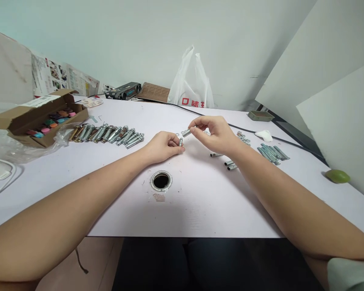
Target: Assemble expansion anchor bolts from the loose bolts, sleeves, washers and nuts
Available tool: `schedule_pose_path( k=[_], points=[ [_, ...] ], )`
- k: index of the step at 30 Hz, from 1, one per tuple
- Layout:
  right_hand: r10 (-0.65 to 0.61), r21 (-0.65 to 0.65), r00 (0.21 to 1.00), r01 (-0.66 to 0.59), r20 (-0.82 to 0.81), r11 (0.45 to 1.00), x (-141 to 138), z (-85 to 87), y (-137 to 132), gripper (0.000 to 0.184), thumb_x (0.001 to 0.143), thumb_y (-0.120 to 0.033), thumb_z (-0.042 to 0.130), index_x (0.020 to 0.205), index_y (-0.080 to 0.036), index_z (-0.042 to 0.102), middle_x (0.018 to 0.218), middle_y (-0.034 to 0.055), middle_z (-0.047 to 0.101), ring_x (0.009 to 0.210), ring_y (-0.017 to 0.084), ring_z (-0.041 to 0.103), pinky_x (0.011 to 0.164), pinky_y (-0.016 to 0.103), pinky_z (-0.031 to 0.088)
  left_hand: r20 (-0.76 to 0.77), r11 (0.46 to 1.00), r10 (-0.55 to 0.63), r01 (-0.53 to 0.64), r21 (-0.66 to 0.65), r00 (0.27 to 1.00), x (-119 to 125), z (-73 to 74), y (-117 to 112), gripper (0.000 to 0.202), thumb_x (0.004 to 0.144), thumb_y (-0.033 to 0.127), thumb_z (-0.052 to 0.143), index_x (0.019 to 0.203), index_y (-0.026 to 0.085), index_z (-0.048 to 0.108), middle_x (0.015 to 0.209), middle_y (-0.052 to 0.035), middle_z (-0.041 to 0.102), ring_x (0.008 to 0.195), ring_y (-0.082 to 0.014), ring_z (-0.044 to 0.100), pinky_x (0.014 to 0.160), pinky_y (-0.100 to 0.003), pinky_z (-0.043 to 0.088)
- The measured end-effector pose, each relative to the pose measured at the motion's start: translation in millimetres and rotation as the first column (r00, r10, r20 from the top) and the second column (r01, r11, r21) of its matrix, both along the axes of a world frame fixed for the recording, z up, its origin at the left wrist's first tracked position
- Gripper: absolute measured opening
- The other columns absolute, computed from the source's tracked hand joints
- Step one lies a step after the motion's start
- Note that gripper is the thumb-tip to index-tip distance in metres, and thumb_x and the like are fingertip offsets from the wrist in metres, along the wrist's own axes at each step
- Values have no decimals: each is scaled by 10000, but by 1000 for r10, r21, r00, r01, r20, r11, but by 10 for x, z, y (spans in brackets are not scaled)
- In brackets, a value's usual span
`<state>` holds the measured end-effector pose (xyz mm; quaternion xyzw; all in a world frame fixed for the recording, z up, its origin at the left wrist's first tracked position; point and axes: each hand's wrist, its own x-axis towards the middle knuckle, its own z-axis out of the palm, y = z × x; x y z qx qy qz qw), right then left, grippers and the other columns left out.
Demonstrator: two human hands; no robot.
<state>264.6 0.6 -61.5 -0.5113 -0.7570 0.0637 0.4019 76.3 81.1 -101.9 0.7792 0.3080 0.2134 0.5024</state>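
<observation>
My left hand (164, 146) is closed on a small silver bolt (180, 142), whose tip sticks up between thumb and fingers; the rest is hidden in the hand. Just above and to the right, my right hand (214, 131) pinches a short metal sleeve (186, 133), held tilted and apart from the bolt. Beneath the right hand and wrist, several loose metal sleeves (230, 165) lie on the table. Small washers and nuts (243, 138) are scattered behind the right wrist, partly covered by it. To the left of my left hand lies a row of assembled expansion bolts (109, 134).
A pile of loose bolts (272, 153) lies at the right, near a green fruit (337, 176). An open cardboard box (16, 131) with colourful pieces stands at the left. A round hole (161, 180) pierces the white table. Behind are a plastic bag (191, 83) and a black cable (197, 112).
</observation>
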Motion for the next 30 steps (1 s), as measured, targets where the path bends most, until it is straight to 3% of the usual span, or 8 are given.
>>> schedule_pose_path(
  k=[8, 11, 15, 17, 20, 23, 25, 30],
  points=[
    [193, -119, 980, -188, 38, 975, -175, 94, 176, 193, 826, -182, 570, 855, -162, 759, 807, 31, 725, 725, 144, 600, 690, 273, 459, 3, 996, 12, -12, 87, 1000, 9, 17, -19, 230, 709, 289, 747, 673, 153, 564, 568, 54, 523, 511, -50, 419, 518, -217, 289],
    [269, -250, 963, -255, 23, 934, -75, 164, 259, 194, 829, -273, 632, 896, -168, 781, 837, 43, 738, 756, 159, 619, 686, 275, 459, -3, 998, 5, -5, 70, 1000, -3, 14, -20, 248, 706, 325, 752, 683, 154, 574, 551, 58, 509, 505, -56, 418, 509, -217, 282],
    [247, -284, 963, -268, -110, 920, 122, 183, 316, 362, 772, -439, 735, 1030, -188, 775, 951, 66, 742, 824, 179, 632, 713, 286, 471, 13, 1000, 13, -13, 27, 1000, 5, -10, -13, 263, 689, 357, 766, 732, 146, 615, 628, 21, 606, 569, -86, 523, 537, -213, 344],
    [157, -284, 974, -199, -164, 938, 195, 138, 349, 367, 805, -467, 696, 1030, -186, 769, 932, 67, 736, 768, 162, 620, 687, 284, 467, 8, 999, 25, -25, 21, 1000, 8, -17, -9, 269, 688, 366, 765, 741, 146, 619, 658, 9, 632, 597, -98, 553, 553, -216, 369],
    [-123, -276, 986, 88, -115, 957, 282, -14, 451, 295, 875, -388, 590, 914, -150, 760, 791, 66, 705, 632, 134, 561, 620, 281, 440, -19, 998, 18, -16, 63, 1000, 1, -22, -3, 246, 709, 362, 743, 762, 150, 629, 658, 15, 625, 606, -96, 552, 572, -218, 379],
    [-393, -264, 916, 400, 81, 878, 353, -214, 594, 209, 830, -270, 586, 870, -137, 744, 784, 83, 703, 689, 171, 588, 675, 307, 447, -37, 992, 1, 3, 128, 999, -11, -27, 3, 216, 727, 346, 720, 797, 154, 649, 676, 13, 628, 623, -97, 552, 601, -224, 396],
    [-452, -254, 870, 490, 196, 834, 377, -318, 683, 233, 814, -280, 604, 936, -138, 742, 857, 103, 719, 772, 207, 616, 737, 332, 455, -41, 989, -6, 12, 149, 999, -13, -32, 3, 202, 732, 331, 710, 819, 156, 660, 697, 8, 634, 640, -100, 560, 619, -228, 412],
    [-394, -294, 857, 490, 331, 820, 348, -411, 849, 315, 816, -391, 639, 990, -149, 741, 946, 124, 722, 827, 228, 621, 767, 349, 455, -45, 991, -36, 41, 127, 998, -11, -35, -11, 169, 728, 266, 698, 847, 152, 660, 770, -13, 670, 675, -96, 576, 658, -223, 451]
  ],
)
